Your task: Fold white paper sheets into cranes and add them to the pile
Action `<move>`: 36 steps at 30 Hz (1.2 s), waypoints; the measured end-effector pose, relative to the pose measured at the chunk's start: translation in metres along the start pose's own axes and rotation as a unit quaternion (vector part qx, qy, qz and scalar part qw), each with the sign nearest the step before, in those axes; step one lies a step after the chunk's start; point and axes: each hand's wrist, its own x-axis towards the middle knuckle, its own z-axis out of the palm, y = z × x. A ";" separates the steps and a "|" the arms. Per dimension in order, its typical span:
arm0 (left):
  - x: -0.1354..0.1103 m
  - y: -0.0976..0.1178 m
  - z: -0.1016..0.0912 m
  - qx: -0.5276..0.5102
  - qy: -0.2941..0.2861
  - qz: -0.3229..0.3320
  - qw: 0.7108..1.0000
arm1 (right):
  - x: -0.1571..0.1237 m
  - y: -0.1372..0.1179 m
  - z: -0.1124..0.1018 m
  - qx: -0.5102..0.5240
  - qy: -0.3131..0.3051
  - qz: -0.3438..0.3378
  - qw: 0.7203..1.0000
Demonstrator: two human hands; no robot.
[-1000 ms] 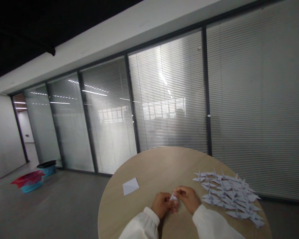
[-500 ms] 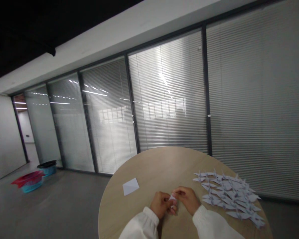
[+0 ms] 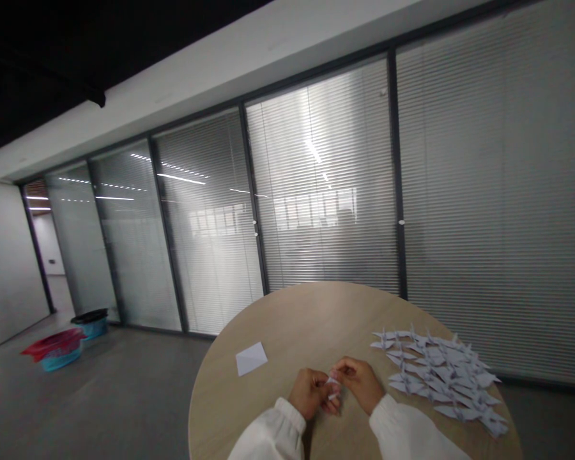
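Between my hands is a small piece of folded white paper (image 3: 333, 381), partly hidden by my fingers. My left hand (image 3: 312, 391) grips it from the left with bent fingers. From the right, my right hand (image 3: 358, 378) pinches its upper edge between thumb and forefinger. Both hands are held low over the round wooden table (image 3: 316, 319). A flat white sheet of paper (image 3: 252, 359) with a crease lies to the left of my hands. Over on the right, several white folded paper cranes (image 3: 441, 370) lie crowded together.
On the floor at the left stand a blue bin with a red liner (image 3: 55, 350) and a blue bin with a black liner (image 3: 92, 323). Behind the table runs a glass partition with blinds (image 3: 326, 243). A white door (image 3: 9, 268) stands at far left.
My right hand has shifted very slightly at the top of the folded paper, and the paper's visible part looks a little different. The sheet and the cranes lie as before.
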 end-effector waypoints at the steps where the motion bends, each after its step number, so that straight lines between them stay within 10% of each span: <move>1: 0.000 0.000 0.000 -0.003 -0.002 0.001 1.000 | 0.000 0.000 0.000 0.002 -0.001 -0.001 1.000; 36: 0.012 -0.020 -0.001 -0.086 -0.009 -0.025 0.996 | 0.000 -0.010 -0.002 -0.027 0.050 -0.006 0.998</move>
